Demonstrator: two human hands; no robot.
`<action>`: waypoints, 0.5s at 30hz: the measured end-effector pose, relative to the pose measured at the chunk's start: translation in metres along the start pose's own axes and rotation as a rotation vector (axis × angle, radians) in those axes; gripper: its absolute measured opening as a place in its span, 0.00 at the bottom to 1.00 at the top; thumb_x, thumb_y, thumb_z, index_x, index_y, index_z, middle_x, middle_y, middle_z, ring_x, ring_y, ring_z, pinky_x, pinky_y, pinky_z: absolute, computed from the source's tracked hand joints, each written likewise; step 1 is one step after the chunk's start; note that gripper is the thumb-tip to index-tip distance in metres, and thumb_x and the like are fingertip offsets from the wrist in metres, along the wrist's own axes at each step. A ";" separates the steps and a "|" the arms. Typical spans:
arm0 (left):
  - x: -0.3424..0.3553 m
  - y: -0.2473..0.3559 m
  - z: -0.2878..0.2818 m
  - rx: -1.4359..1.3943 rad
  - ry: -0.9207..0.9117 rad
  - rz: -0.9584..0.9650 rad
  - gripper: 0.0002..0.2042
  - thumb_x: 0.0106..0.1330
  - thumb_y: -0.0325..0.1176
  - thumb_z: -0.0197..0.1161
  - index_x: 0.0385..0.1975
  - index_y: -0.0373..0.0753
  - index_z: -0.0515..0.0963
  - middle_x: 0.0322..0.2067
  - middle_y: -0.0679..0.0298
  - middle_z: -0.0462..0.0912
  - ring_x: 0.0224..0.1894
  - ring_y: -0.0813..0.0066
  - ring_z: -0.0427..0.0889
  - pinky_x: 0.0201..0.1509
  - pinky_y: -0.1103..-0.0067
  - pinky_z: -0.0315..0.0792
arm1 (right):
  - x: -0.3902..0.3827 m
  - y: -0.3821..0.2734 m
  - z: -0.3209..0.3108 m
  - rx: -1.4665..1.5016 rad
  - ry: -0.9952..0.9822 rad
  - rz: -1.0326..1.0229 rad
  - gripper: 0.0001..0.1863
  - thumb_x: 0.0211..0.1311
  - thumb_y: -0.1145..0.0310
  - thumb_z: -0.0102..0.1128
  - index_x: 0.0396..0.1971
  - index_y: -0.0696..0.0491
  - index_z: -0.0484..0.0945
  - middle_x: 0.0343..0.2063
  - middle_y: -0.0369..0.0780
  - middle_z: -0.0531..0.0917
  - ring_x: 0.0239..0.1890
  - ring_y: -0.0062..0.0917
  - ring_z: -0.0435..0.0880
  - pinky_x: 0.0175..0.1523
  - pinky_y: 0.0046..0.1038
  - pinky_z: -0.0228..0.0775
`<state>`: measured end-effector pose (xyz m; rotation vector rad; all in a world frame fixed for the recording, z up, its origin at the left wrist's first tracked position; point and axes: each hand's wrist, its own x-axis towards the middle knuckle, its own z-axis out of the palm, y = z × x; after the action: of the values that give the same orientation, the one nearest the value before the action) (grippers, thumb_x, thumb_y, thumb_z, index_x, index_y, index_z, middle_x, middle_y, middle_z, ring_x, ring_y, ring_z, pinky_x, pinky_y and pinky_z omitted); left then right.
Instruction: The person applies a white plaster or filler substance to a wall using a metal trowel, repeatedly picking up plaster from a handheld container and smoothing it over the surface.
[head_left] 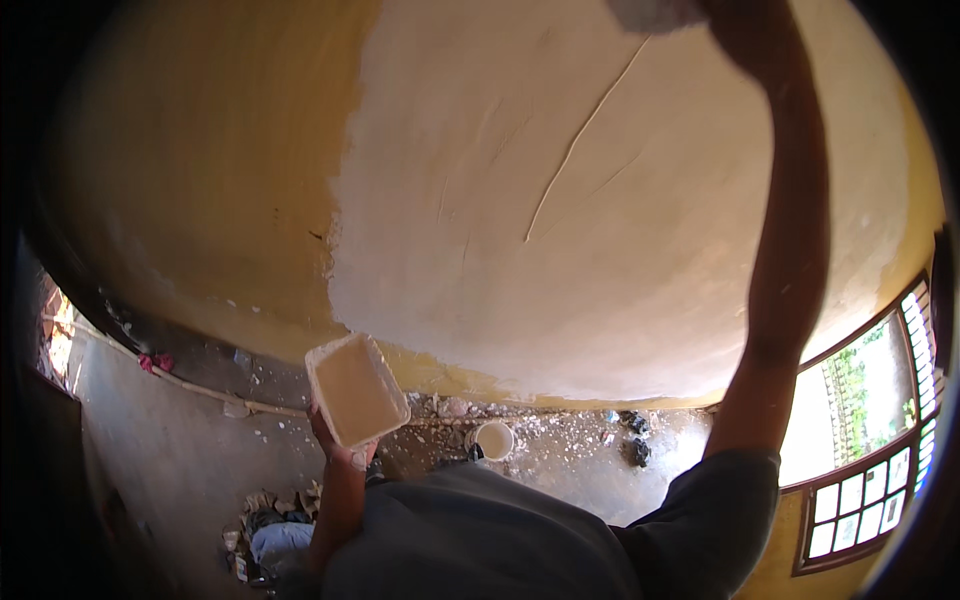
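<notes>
My left hand (347, 456), low and left of centre, is closed around the underside of a shallow rectangular tray (388, 374) with a whitish, smeared rim. A smooth cream-coloured surface shows inside the tray; how deep it is, I cannot tell. My right arm is stretched high toward the wall, and my right hand (738, 28) is cut off by the top edge. It grips a flat whitish tool (657, 13), seemingly a plastering blade, whose outline is blurred. Below the tool, a thin raised ridge (580, 135) runs down the pale coating (450, 270) on the wall.
Bare ochre wall (220, 170) lies left of the coating. On the floor stand a white bucket (494, 440), scattered white flakes, black plastic scraps (638, 452) and a long pole (205, 389). Crumpled bags and cloth (282, 542) lie at lower left. A barred window (860, 400) is at right.
</notes>
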<state>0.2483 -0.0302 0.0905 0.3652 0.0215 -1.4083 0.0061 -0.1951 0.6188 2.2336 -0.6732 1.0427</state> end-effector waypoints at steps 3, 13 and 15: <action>0.010 0.004 -0.022 -0.016 -0.069 -0.085 0.24 0.69 0.55 0.47 0.56 0.47 0.72 0.49 0.66 0.79 0.50 0.63 0.79 0.52 0.61 0.76 | -0.090 -0.036 0.077 0.365 -0.258 0.231 0.11 0.64 0.71 0.56 0.45 0.49 0.81 0.38 0.39 0.86 0.39 0.35 0.87 0.44 0.34 0.82; 0.001 -0.003 -0.026 -0.040 -0.008 -0.065 0.26 0.68 0.56 0.51 0.59 0.48 0.71 0.52 0.65 0.78 0.53 0.63 0.79 0.54 0.63 0.76 | -0.264 -0.102 0.240 -0.039 -0.422 0.008 0.12 0.55 0.75 0.59 0.40 0.54 0.72 0.30 0.45 0.81 0.35 0.38 0.84 0.33 0.37 0.80; 0.005 -0.002 -0.037 0.010 -0.067 -0.026 0.25 0.67 0.55 0.51 0.58 0.48 0.71 0.52 0.66 0.78 0.53 0.63 0.79 0.54 0.63 0.76 | -0.254 -0.089 0.236 -0.167 -0.468 0.063 0.08 0.60 0.72 0.55 0.39 0.55 0.73 0.33 0.43 0.81 0.39 0.33 0.84 0.35 0.34 0.82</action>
<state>0.2550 -0.0253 0.0538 0.3275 -0.0357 -1.4460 0.0395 -0.2434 0.2660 2.3327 -0.9920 0.4637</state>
